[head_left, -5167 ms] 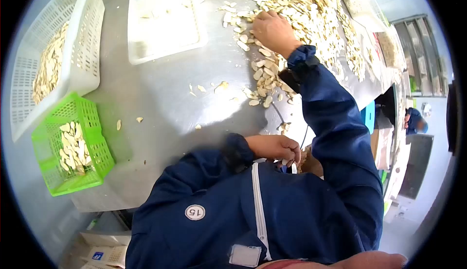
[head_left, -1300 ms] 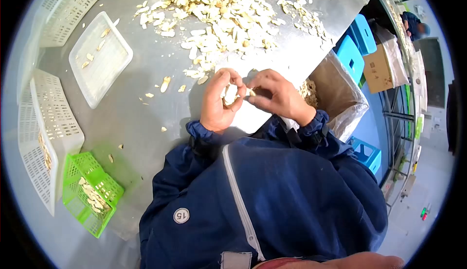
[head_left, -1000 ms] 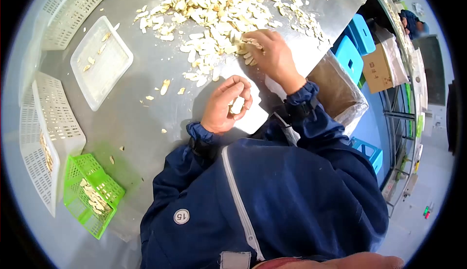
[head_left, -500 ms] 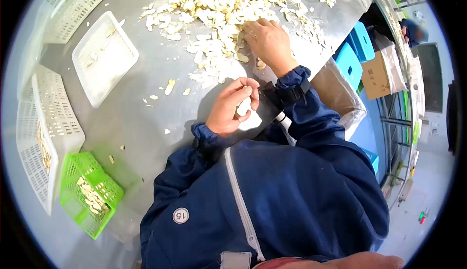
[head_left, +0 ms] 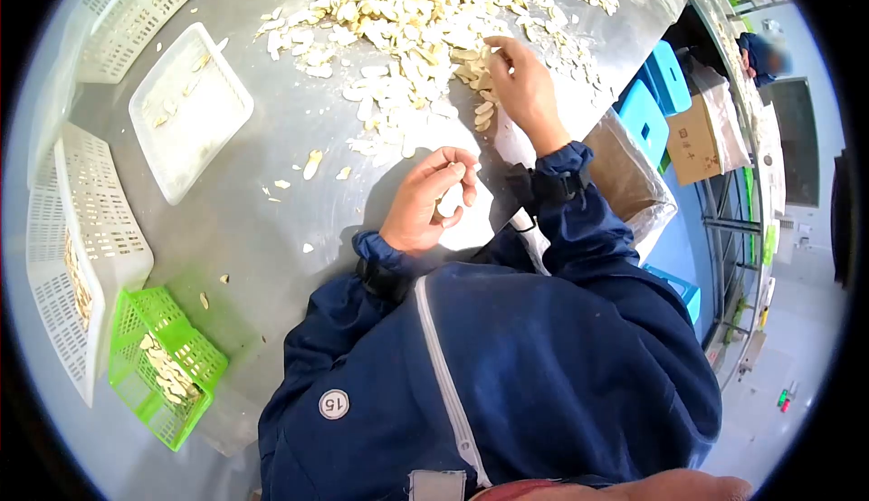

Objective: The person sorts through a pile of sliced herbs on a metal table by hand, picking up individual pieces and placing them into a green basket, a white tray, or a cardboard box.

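Note:
My left hand (head_left: 425, 198) is curled closed around a few pale slices (head_left: 450, 200), low over the near edge of the metal table. Above and to its right, my right hand (head_left: 525, 85) rests by the right side of a big heap of cream-coloured flat slices (head_left: 407, 8). Its fingers are bent but apart, and nothing shows between them; the fingertips on the far side are partly hidden. Just left of that hand lies a small cluster of slices (head_left: 478, 76). Looser slices spread between the heap and my left hand.
On the left stand a white tray (head_left: 172, 152) with some slices, a white perforated basket (head_left: 109, 202), and a green basket (head_left: 195, 338) holding slices. Right of the table are a lined bin (head_left: 625, 171), blue stools (head_left: 644, 125) and a cardboard box (head_left: 692, 143). Another person (head_left: 760, 57) is far right.
My right hand has moved right, away from the heap, and its fingers have spread. More slices now show where it was. My left hand stays closed on its slices.

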A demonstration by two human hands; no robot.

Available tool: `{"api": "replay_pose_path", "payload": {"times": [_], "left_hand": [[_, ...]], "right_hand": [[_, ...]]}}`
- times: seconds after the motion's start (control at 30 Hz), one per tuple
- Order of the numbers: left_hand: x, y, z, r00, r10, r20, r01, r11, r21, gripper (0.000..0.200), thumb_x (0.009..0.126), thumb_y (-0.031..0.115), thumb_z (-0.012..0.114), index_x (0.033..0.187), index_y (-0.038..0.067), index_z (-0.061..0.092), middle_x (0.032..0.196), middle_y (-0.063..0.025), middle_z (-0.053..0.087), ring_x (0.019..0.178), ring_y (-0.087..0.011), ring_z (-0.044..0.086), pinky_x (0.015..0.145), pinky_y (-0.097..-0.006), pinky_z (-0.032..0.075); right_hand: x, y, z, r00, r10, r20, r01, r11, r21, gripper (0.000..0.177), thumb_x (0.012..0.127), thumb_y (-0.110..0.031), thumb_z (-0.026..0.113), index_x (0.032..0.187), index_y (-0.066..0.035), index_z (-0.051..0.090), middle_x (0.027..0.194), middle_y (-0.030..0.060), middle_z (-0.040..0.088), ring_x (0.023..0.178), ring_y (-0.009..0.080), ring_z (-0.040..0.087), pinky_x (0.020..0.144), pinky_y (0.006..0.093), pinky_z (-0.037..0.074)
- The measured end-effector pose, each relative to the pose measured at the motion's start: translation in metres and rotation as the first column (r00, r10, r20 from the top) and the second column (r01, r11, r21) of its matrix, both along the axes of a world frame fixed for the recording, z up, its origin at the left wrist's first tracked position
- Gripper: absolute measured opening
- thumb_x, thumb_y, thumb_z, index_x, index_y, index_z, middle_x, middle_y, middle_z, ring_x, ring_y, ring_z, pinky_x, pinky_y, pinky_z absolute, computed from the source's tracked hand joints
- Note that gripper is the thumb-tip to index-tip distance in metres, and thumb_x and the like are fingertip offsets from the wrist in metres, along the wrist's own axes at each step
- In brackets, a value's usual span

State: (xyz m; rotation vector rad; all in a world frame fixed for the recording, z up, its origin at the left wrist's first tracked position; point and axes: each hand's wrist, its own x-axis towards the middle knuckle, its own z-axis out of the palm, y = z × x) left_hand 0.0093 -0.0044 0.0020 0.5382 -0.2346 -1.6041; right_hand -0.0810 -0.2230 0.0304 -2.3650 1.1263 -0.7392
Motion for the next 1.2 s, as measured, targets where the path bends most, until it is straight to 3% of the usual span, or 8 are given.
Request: {"api": "replay_pose_path", "payload": {"times": [0.1,0.33,0.43,0.7,0.83,0.93,1.0,1.2], "left_hand": [[-0.001,0.001,0.001,1.000,0.003,0.012,-0.003,1.000,0.009,0.016,0.107,0.016,0.055,0.119,0.006,0.060,0.098,-0.0024,0.060,0.082,-0.0116,0.059,0.046,-0.0180,0.037],[-0.001,0.001,0.002,0.999,0.029,-0.012,-0.029,0.999,0.014,0.019,0.109,0.022,0.056,0.119,0.006,0.060,0.098,-0.0031,0.060,0.079,-0.0123,0.059,0.045,-0.0183,0.038],[-0.003,0.000,0.002,0.998,0.045,-0.042,-0.044,0.998,0.036,0.022,0.110,0.026,0.054,0.118,0.007,0.060,0.098,-0.0033,0.060,0.078,-0.0126,0.059,0.045,-0.0185,0.038],[-0.002,0.000,-0.001,0.998,0.038,-0.054,-0.036,0.999,0.039,0.025,0.111,0.031,0.051,0.116,0.007,0.061,0.097,-0.0035,0.060,0.078,-0.0126,0.060,0.043,-0.0188,0.037],[-0.002,-0.001,-0.006,0.996,0.033,-0.077,-0.031,0.999,0.030,0.032,0.113,0.035,0.048,0.118,0.007,0.061,0.098,-0.0045,0.063,0.077,-0.0132,0.061,0.043,-0.0192,0.038],[-0.003,-0.001,-0.004,0.992,0.065,-0.107,-0.061,0.997,0.038,0.038,0.113,0.039,0.046,0.122,0.006,0.062,0.101,-0.0057,0.065,0.078,-0.0141,0.063,0.043,-0.0198,0.041],[-0.004,-0.003,0.003,0.986,0.105,-0.133,-0.092,0.991,0.097,0.040,0.114,0.040,0.045,0.124,0.006,0.062,0.102,-0.0067,0.066,0.079,-0.0144,0.063,0.044,-0.0201,0.043],[-0.002,-0.003,-0.013,0.994,0.033,-0.106,-0.028,0.999,0.042,0.039,0.113,0.039,0.045,0.121,0.005,0.062,0.103,-0.0078,0.064,0.082,-0.0145,0.063,0.045,-0.0205,0.046]], "right_hand": [[-0.013,0.006,0.015,0.955,-0.063,0.290,-0.078,0.889,0.450,0.027,0.103,-0.016,0.057,0.121,-0.001,0.069,0.084,0.0066,0.068,0.078,0.0147,0.067,0.071,0.0302,0.052],[-0.042,0.014,0.007,0.902,-0.119,0.416,-0.210,0.721,0.660,0.023,0.108,-0.021,0.060,0.117,0.000,0.066,0.087,0.0005,0.066,0.076,0.0083,0.059,0.071,0.0252,0.050],[-0.039,0.020,0.009,0.885,-0.126,0.448,-0.281,0.624,0.729,0.025,0.108,-0.018,0.062,0.126,-0.001,0.063,0.097,0.0015,0.067,0.086,0.0103,0.066,0.080,0.0260,0.055],[-0.039,0.024,0.003,0.876,-0.041,0.481,-0.356,0.617,0.702,0.033,0.103,-0.011,0.067,0.133,0.001,0.062,0.106,0.0015,0.067,0.096,0.0103,0.068,0.087,0.0259,0.056],[-0.047,0.027,0.002,0.953,0.079,0.294,-0.263,0.698,0.666,0.030,0.099,-0.012,0.071,0.126,0.000,0.068,0.105,-0.0029,0.069,0.092,0.0046,0.062,0.084,0.0226,0.051],[-0.055,0.033,0.014,0.930,0.229,0.287,-0.366,0.631,0.684,0.029,0.100,-0.013,0.071,0.126,-0.001,0.070,0.105,-0.0028,0.070,0.093,0.0047,0.061,0.085,0.0231,0.051],[-0.057,0.045,0.032,0.825,0.336,0.455,-0.565,0.462,0.683,0.029,0.102,-0.015,0.073,0.128,-0.002,0.071,0.106,-0.0019,0.072,0.095,0.0069,0.062,0.087,0.0252,0.052],[-0.046,0.032,0.032,0.929,0.369,-0.038,-0.298,0.804,0.515,0.023,0.100,-0.020,0.073,0.117,-0.005,0.076,0.098,0.0036,0.073,0.087,0.0094,0.067,0.079,0.0277,0.055]]}}
